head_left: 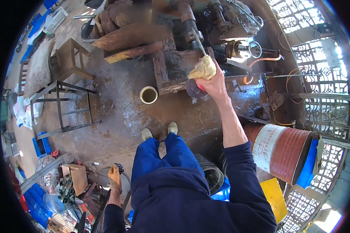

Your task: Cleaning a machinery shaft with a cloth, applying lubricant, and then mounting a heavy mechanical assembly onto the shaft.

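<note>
My right hand [214, 82] is bare and reaches far forward, closed around a crumpled pale-yellow rag [204, 68]. The rag touches the lower end of a thin rod [198, 40] beside a dark machine shaft [189, 24]. Something red shows at the hand's edge, above a dark rounded thing [194, 89] that I cannot identify. Low on the left, by my hip, hangs my left hand [114, 178] in a tan glove. Its fingers are curled, their tips dark; whether anything is inside them is hidden.
A white bucket [148, 95] of murky liquid stands on the wet floor before the rusty machine frame [167, 83]. At left are a black metal stand [64, 105] and a wooden stool [72, 58]. A red-and-white drum [278, 149] lies at right, near black buckets [209, 174].
</note>
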A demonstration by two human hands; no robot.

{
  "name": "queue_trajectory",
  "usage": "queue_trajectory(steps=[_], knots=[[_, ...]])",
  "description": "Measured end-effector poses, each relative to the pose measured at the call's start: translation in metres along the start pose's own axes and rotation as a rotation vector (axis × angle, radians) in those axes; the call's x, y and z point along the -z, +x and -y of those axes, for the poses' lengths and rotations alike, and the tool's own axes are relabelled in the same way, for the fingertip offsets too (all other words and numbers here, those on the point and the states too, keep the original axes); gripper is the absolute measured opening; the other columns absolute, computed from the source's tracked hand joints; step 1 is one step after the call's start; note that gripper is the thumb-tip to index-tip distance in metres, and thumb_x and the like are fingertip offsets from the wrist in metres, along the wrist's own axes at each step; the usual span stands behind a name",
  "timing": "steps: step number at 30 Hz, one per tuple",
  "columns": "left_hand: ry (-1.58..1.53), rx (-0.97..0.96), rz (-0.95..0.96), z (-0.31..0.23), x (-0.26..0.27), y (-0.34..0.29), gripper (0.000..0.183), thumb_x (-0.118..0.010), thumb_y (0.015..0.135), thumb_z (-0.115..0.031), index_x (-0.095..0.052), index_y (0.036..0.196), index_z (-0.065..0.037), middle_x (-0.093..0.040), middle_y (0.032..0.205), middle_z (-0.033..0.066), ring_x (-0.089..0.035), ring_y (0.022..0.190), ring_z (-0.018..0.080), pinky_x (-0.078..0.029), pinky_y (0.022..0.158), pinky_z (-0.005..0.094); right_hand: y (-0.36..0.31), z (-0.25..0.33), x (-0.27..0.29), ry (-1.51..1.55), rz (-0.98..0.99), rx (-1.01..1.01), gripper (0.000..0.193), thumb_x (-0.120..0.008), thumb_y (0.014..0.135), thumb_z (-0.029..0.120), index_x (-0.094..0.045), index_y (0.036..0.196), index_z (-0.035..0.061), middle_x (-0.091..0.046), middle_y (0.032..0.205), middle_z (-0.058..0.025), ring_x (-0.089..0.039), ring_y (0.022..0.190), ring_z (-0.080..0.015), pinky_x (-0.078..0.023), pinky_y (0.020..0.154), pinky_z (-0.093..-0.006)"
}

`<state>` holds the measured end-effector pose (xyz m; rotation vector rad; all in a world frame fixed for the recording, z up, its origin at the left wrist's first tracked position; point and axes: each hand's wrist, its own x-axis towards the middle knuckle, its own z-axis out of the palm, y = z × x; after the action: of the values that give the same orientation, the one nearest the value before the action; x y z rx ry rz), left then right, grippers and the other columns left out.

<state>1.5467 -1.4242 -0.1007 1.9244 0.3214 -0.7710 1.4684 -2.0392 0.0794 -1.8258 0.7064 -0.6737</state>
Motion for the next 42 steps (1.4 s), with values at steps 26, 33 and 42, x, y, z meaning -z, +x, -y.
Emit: queue_trajectory(steps=[26,33,42], knots=[[-0.014,0.104,0.015,-0.004,-0.027,-0.017,0.028,-0.06,0.104,-0.027,-0.069,0.104,-0.001,-0.069,0.091,0.0011,-0.062,0.079,0.0094,-0.053,0.073,0.0267,0.008,-0.004,0.002,0.107,-0.093,0.037,0.047,-0.076,0.07,-0.001,-0.062,0.115,-0.0018,-0.072,0.103,-0.0062,-0.068,0.094,-0.0139,-0.053,0.088,-0.0288],[-0.109,0.121,0.012,0.002,-0.033,-0.024,0.028,-0.059,0.104,-0.026,-0.068,0.104,0.0,-0.07,0.091,0.0039,-0.064,0.078,0.0117,-0.054,0.073,0.0277,0.007,-0.013,-0.005,0.039,-0.162,0.066,0.046,-0.076,0.071,0.001,-0.061,0.115,-0.0008,-0.072,0.102,-0.0063,-0.068,0.093,-0.0141,-0.053,0.088,-0.0288],[-0.103,0.105,-0.007,0.007,-0.04,-0.023,0.028,-0.059,0.103,-0.027,-0.068,0.104,0.0,-0.071,0.091,0.0058,-0.066,0.076,0.0132,-0.055,0.072,0.0283,0.016,0.0,-0.002,-0.003,-0.173,-0.01,0.043,-0.074,0.074,0.0,-0.062,0.115,-0.0001,-0.071,0.102,-0.0055,-0.068,0.095,-0.0135,-0.053,0.089,-0.0291]])
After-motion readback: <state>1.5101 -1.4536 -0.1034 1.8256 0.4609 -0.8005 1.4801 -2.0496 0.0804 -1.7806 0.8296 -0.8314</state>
